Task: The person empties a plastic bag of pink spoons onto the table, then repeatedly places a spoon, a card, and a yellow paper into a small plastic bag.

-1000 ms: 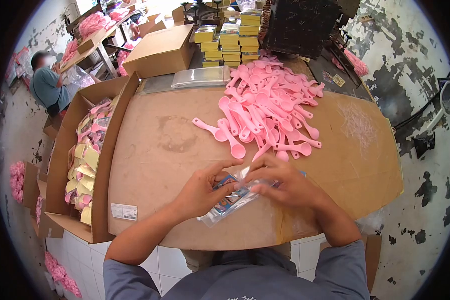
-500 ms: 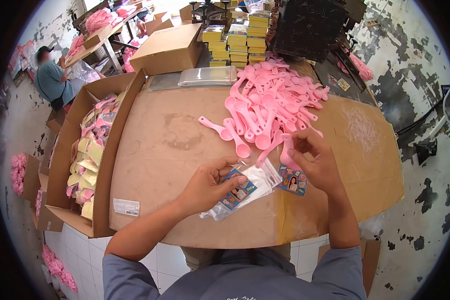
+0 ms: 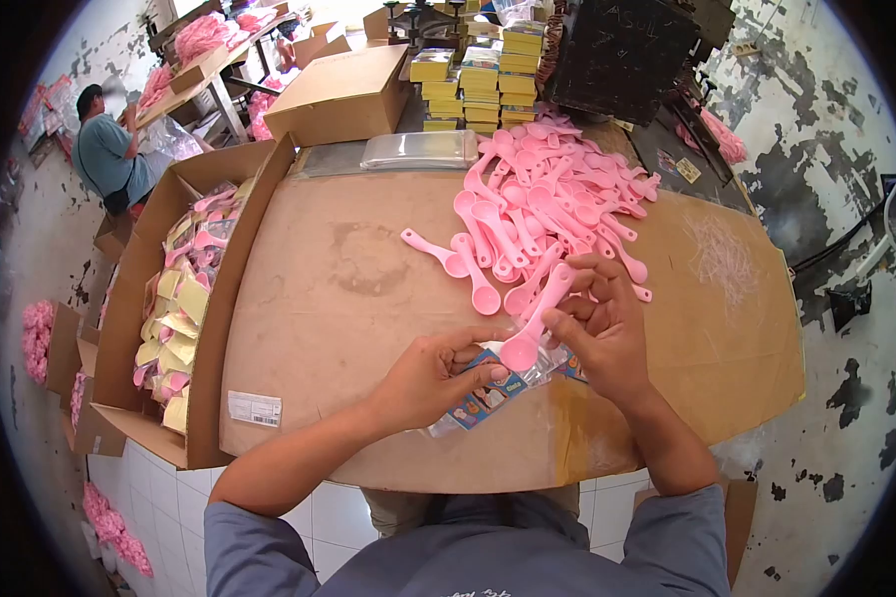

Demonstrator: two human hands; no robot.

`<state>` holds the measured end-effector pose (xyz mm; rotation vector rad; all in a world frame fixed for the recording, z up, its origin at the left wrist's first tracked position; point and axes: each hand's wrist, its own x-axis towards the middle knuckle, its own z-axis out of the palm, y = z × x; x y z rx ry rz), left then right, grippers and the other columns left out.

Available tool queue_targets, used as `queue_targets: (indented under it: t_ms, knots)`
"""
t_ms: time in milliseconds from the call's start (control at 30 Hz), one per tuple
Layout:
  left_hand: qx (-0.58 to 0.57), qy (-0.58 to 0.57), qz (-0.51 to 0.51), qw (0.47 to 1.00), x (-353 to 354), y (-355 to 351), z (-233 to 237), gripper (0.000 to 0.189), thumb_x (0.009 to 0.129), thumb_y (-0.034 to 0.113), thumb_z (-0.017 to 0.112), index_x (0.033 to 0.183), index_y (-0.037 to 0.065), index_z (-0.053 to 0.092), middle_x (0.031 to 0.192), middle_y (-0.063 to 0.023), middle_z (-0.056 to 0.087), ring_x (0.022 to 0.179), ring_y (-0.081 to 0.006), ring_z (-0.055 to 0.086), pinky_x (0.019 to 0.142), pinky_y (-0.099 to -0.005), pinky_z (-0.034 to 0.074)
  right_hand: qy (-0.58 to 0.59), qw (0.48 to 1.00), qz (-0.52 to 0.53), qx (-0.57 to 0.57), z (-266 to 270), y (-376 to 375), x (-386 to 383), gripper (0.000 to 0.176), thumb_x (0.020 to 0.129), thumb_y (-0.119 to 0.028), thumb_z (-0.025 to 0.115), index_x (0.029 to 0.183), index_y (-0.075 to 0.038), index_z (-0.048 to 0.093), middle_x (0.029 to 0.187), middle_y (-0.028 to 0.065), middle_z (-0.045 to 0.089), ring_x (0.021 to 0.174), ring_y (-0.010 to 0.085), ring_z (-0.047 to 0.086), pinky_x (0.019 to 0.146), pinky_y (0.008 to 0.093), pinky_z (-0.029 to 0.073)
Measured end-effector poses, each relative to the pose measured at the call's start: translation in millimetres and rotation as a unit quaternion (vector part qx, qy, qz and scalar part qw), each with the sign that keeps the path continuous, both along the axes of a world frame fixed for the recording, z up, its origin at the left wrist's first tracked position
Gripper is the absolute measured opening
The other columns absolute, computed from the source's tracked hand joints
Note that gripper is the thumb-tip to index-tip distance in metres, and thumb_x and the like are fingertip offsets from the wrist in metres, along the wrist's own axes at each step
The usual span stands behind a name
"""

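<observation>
A pink measuring spoon [image 3: 537,323] is pinched in my right hand [image 3: 605,333], its bowl pointing down and left. My left hand [image 3: 431,380] is closed on a small clear plastic bag [image 3: 445,427] and a blue printed card [image 3: 488,395]. The spoon's bowl overlaps the upper part of the bag in this view. Another blue card [image 3: 573,371] shows partly beneath my right hand. Just beyond my hands lies a big heap of pink measuring spoons [image 3: 558,194], with a few loose at its near edge.
Left of the cardboard-covered table [image 3: 309,328] stands an open carton [image 3: 227,383] full of bagged spoons and cards. Behind are clear plastic sleeves [image 3: 420,149], a closed box [image 3: 338,95], stacks of yellow-edged cards [image 3: 480,90] and a dark machine [image 3: 617,60]. A person [image 3: 110,154] sits far left.
My right hand has brought a spoon left and down from the heap's near edge to the bag. My left hand has shifted slightly right with the bag and card.
</observation>
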<state>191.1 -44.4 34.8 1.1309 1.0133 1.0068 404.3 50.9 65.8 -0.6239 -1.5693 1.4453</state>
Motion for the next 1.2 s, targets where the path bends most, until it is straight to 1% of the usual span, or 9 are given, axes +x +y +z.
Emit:
queue_targets:
  t_ms: [133, 433, 467, 533, 633, 733, 833, 1033, 1200]
  knots:
    - [0.016, 0.015, 0.003, 1.0, -1, 0, -3, 0.041, 0.104, 0.01, 0.062, 0.143, 0.0, 0.054, 0.112, -0.0064, 0.074, 0.097, -0.0056, 0.067, 0.07, -0.0205, 0.055, 0.015, 0.999, 0.007, 0.033, -17, -10, -5, 0.053, 0.092, 0.006, 0.071, 0.138, -0.003, 0.046, 0.114, 0.008, 0.056, 0.093, 0.0142, 0.069, 0.077, 0.0248, 0.059]
    - [-0.006, -0.075, -0.017, 0.997, -8, 3, 6, 0.043, 0.104, 0.013, 0.063, 0.146, 0.004, 0.054, 0.11, -0.0042, 0.075, 0.097, -0.0047, 0.067, 0.072, -0.0206, 0.053, -0.019, 0.975, 0.188, 0.117, -16, 19, 2, 0.039, 0.111, -0.031, 0.045, 0.136, -0.002, 0.054, 0.132, 0.0108, 0.058, 0.13, 0.021, 0.053, 0.104, 0.0384, 0.043]
    - [-0.014, -0.069, -0.03, 0.997, -10, 3, 8, 0.044, 0.105, 0.016, 0.063, 0.145, 0.004, 0.053, 0.111, -0.0069, 0.075, 0.099, -0.0084, 0.068, 0.078, -0.0242, 0.054, 0.03, 0.985, 0.171, 0.015, -11, 13, 4, 0.031, 0.109, -0.019, 0.049, 0.133, -0.001, 0.057, 0.135, 0.0107, 0.058, 0.128, 0.0191, 0.054, 0.102, 0.0383, 0.046]
    - [-0.031, -0.058, -0.056, 0.996, -12, 2, 12, 0.046, 0.105, 0.022, 0.063, 0.145, 0.003, 0.052, 0.114, -0.0123, 0.075, 0.103, -0.0158, 0.07, 0.09, -0.0313, 0.055, -0.035, 0.982, 0.142, 0.12, 3, 5, 0, 0.026, 0.104, -0.012, 0.056, 0.127, -0.003, 0.063, 0.136, 0.0111, 0.059, 0.127, 0.0201, 0.056, 0.101, 0.0386, 0.047]
    - [-0.015, -0.063, -0.124, 0.99, -15, 2, 3, 0.046, 0.104, 0.016, 0.063, 0.147, 0.005, 0.052, 0.118, -0.0057, 0.073, 0.107, -0.0073, 0.066, 0.084, -0.0234, 0.054, -0.145, 0.926, 0.176, 0.3, 34, 4, 2, 0.021, 0.096, -0.005, 0.067, 0.116, -0.006, 0.07, 0.135, 0.0104, 0.06, 0.123, 0.0225, 0.059, 0.101, 0.0391, 0.048]
    - [0.037, -0.155, -0.099, 0.982, -8, -4, 15, 0.052, 0.101, 0.02, 0.068, 0.147, 0.003, 0.05, 0.136, -0.0091, 0.064, 0.124, -0.0145, 0.061, 0.101, -0.0326, 0.051, -0.163, 0.89, 0.174, 0.388, 71, -1, 2, 0.017, 0.088, -0.004, 0.073, 0.105, -0.008, 0.074, 0.125, 0.008, 0.065, 0.117, 0.024, 0.063, 0.098, 0.0389, 0.049]
    - [0.227, -0.023, 0.027, 0.973, -5, -5, 15, 0.057, 0.097, 0.02, 0.072, 0.147, 0.002, 0.05, 0.148, -0.0116, 0.055, 0.138, -0.0224, 0.052, 0.115, -0.0401, 0.042, -0.245, 0.826, 0.129, 0.492, 106, -19, 4, 0.016, 0.085, -0.005, 0.076, 0.1, -0.008, 0.074, 0.108, 0.0049, 0.069, 0.104, 0.0237, 0.067, 0.087, 0.0378, 0.051]
    - [0.35, 0.124, -0.01, 0.928, -6, -13, 30, 0.061, 0.092, 0.016, 0.077, 0.146, 0.002, 0.05, 0.143, -0.014, 0.061, 0.135, -0.0254, 0.057, 0.113, -0.0413, 0.044, -0.278, 0.839, 0.018, 0.466, 105, -26, 1, 0.015, 0.085, -0.008, 0.077, 0.1, -0.007, 0.073, 0.088, 0.005, 0.067, 0.077, 0.0237, 0.067, 0.066, 0.0366, 0.049]
    - [0.308, 0.092, 0.04, 0.946, -1, -12, 27, 0.042, 0.097, 0.002, 0.068, 0.137, 0.0, 0.057, 0.114, -0.0158, 0.075, 0.101, -0.0199, 0.074, 0.087, -0.031, 0.058, -0.288, 0.876, 0.041, 0.385, 99, -28, 2, 0.016, 0.087, -0.007, 0.076, 0.103, -0.006, 0.071, 0.09, 0.0063, 0.068, 0.079, 0.0246, 0.067, 0.066, 0.0359, 0.049]
